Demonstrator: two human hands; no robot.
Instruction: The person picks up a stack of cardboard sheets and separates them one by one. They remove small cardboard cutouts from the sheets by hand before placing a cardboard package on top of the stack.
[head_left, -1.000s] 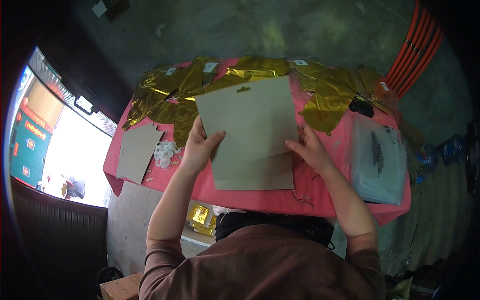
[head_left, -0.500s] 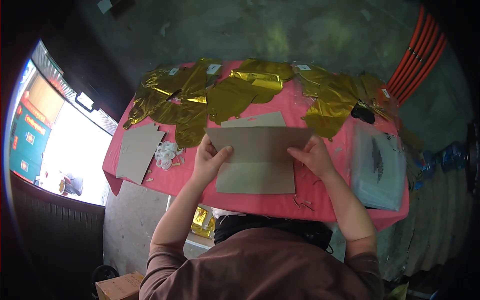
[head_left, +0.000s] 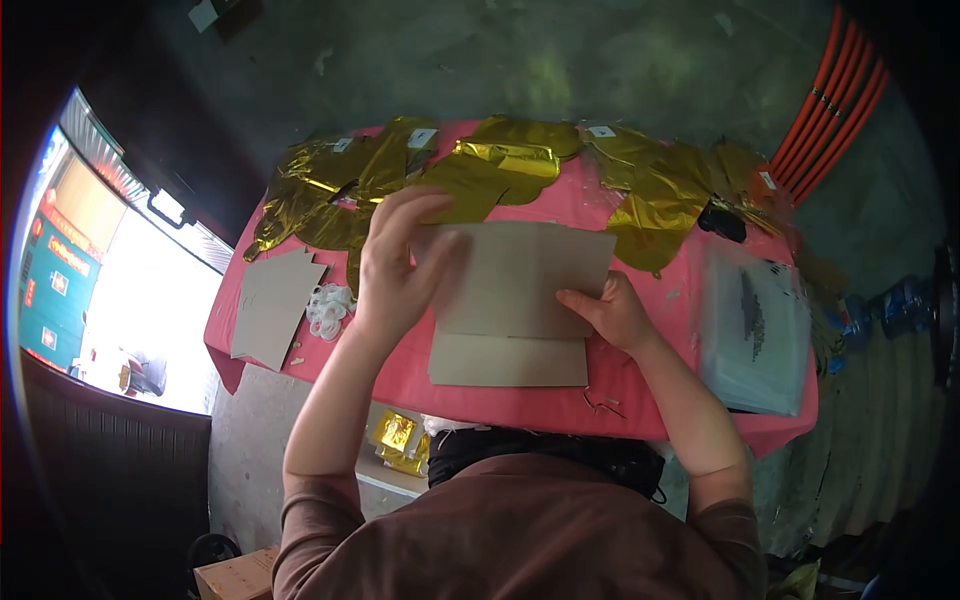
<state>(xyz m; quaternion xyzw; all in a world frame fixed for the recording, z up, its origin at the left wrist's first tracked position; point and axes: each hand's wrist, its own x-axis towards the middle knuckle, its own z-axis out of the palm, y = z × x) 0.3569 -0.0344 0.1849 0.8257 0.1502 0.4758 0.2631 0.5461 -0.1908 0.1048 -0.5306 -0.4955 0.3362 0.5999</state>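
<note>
A grey-brown cardboard sheet [head_left: 515,280] is tilted over the table, with my right hand [head_left: 618,314] gripping its right edge, thumb on top. My left hand [head_left: 395,262] is raised at the sheet's upper left corner, fingers apart and slightly blurred. Beneath the held sheet lies another cardboard piece [head_left: 510,362], its near part showing. To the left of it are a bunch of white ribbon rolls [head_left: 328,308] and a stack of cardboard sheets [head_left: 272,310]. Gold foil balloons [head_left: 465,190] lie flat beyond my hands.
A pink cloth [head_left: 640,405] covers the table. Clear plastic bags [head_left: 755,335] are piled at its right end, near a black bundle [head_left: 722,222]. More gold foil packets [head_left: 398,435] sit on a shelf below the near edge. Red pipes [head_left: 830,105] stand at the far right.
My left hand has come off the sheet's left edge and moved up with its fingers spreading. The sheet has tipped flatter, still in my right hand.
</note>
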